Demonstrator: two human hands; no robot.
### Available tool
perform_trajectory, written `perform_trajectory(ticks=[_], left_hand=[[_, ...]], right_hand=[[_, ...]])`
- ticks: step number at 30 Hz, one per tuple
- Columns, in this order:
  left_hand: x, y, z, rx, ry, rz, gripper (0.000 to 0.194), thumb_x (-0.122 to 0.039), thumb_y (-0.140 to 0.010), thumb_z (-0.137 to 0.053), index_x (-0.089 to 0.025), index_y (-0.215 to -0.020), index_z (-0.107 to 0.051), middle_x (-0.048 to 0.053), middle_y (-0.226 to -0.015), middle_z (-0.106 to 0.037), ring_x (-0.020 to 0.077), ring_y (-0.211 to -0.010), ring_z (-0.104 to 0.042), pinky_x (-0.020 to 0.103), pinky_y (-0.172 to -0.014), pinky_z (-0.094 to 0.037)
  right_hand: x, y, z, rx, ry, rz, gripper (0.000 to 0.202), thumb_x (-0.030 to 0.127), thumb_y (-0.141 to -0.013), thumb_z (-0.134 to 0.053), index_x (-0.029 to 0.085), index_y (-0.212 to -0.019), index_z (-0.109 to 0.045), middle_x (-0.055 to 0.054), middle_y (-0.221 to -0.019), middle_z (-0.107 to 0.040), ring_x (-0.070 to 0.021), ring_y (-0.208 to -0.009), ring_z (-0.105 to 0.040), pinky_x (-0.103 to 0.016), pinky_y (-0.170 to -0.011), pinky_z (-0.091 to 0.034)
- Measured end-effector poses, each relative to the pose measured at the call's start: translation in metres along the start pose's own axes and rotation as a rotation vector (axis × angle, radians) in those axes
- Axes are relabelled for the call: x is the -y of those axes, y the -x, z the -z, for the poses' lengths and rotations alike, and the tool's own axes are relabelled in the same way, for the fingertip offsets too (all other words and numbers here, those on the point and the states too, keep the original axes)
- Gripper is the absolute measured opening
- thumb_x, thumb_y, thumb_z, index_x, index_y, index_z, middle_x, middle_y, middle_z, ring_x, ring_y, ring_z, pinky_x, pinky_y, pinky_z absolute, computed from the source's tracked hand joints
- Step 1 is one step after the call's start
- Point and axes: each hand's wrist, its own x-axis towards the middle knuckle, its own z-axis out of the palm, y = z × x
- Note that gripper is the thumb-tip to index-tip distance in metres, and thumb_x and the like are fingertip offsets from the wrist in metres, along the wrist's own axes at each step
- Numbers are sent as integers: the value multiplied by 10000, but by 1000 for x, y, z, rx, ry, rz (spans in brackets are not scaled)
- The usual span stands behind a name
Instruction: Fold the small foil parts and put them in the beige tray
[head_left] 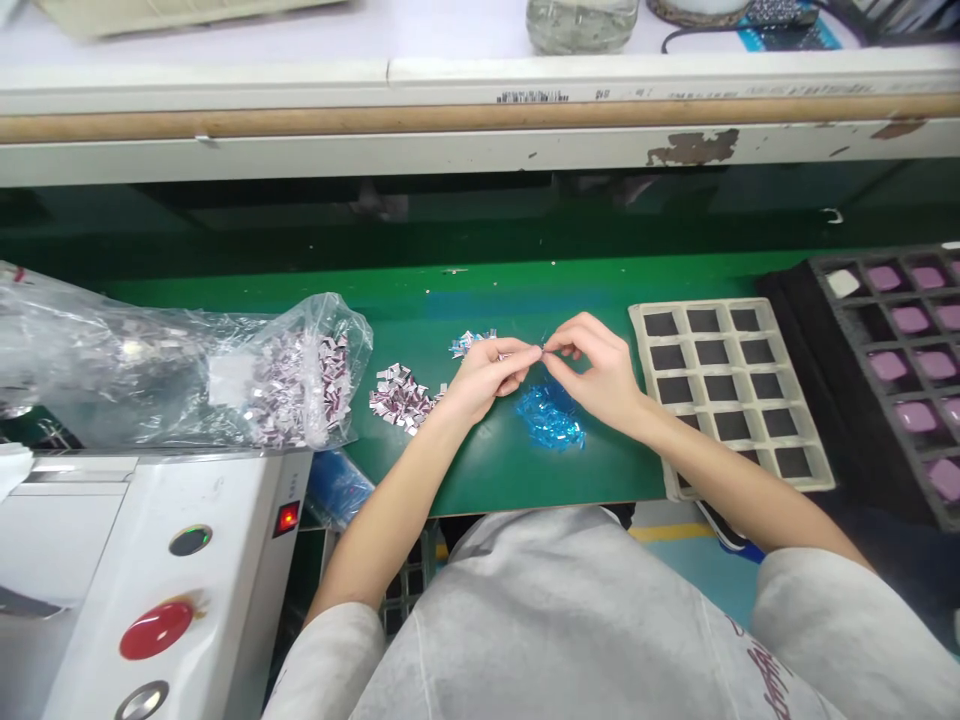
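My left hand [487, 372] and my right hand [598, 372] meet fingertip to fingertip above the green bench. Both are closed in a pinch on something tiny between them, too small to name. Below my right hand lies a heap of shiny blue film pieces [553, 417]. To the left of my left hand is a pile of small silvery and dark reddish pieces [403, 397]. Behind my left hand sits a smaller cluster of pieces with white and blue parts [472, 342], partly covered by the hand.
A clear plastic bag [300, 375] of similar small pieces lies at left, behind a white machine [225, 560] with a red button [157, 630]. At right are a cream compartment tray [701, 382] and a black tray [855, 320] with purple blocks. A shelf [420, 150] spans the back.
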Motion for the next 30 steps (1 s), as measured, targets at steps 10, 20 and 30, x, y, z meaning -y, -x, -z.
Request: perform_trajectory(ticks=[10,20,30], left_hand=[[10,-4,1,-83,-8,-82,455,-537,-679,-993,-145,-830,-815,-30,-572,-503,60,-484,-359,225,-454,-196],[9,-4,1,-102,-134,-83,445,-558,-681,-970,-162,-811,-811,-15,-560,-544,85,-490,-417,238,-458,-247],[6,-6,3,-139,-9,-98,304,-417,-755,-899,-137,-785,-783,-15,-571,-530,56,-447,-373,228,-433,-179]], right_hand=[[-8,-4,-8,-78,-192,-82,77,280,-991,-703,245,-1049,-739,-47,-996,-723,-191,-840,-695,-366,-752,-604],[-14,-14,-7,-10,-228,-128,53,241,-963,-717,229,-913,-730,-36,-956,-695,-174,-818,-646,-340,-704,-544],[-10,-2,-3,38,-203,-96,55,260,-970,-706,233,-935,-738,-51,-992,-691,-195,-849,-635,-361,-733,-530]])
